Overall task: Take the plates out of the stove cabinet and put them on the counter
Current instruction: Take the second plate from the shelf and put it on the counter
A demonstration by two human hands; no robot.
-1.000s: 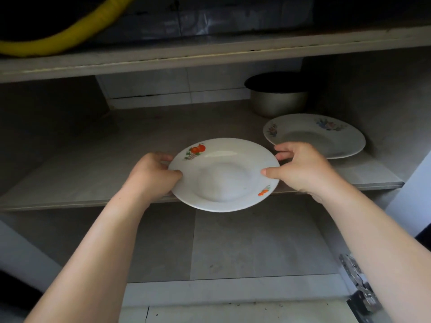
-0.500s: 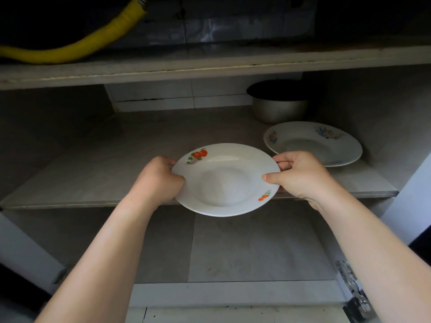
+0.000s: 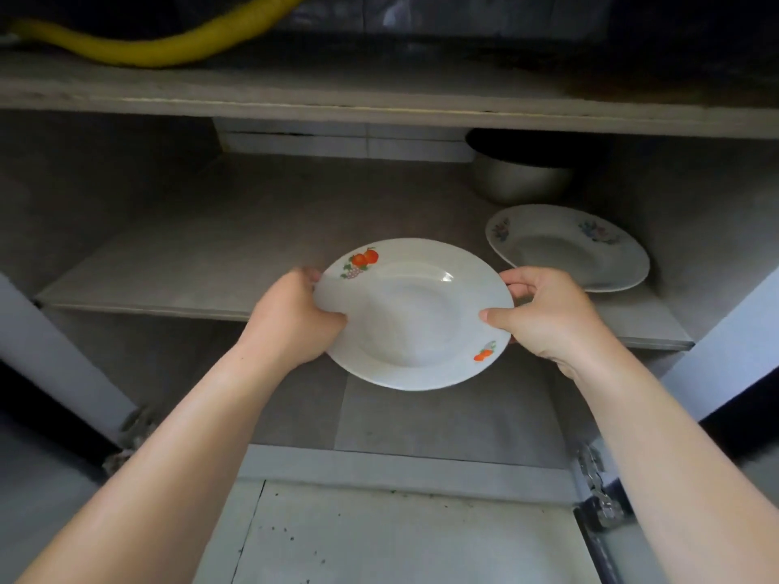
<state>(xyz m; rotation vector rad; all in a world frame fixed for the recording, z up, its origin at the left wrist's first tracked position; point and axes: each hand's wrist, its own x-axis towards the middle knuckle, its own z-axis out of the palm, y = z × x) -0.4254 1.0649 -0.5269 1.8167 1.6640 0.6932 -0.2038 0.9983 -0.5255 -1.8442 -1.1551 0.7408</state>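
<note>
A white deep plate with orange fruit prints is held level just past the front edge of the cabinet's middle shelf. My left hand grips its left rim, thumb on top. My right hand grips the right rim the same way. A second white plate with blue flower prints lies flat on the shelf at the right, apart from both hands.
A metal pot stands at the back right of the shelf, behind the flowered plate. A yellow hose runs along the board above. Open cabinet doors with hinges flank the opening. The cabinet floor lies below the plate.
Both hands have drawn the fruit plate toward me and slightly out over the shelf edge. My view has pulled back and tilted down, so more of the cabinet bottom shows.
</note>
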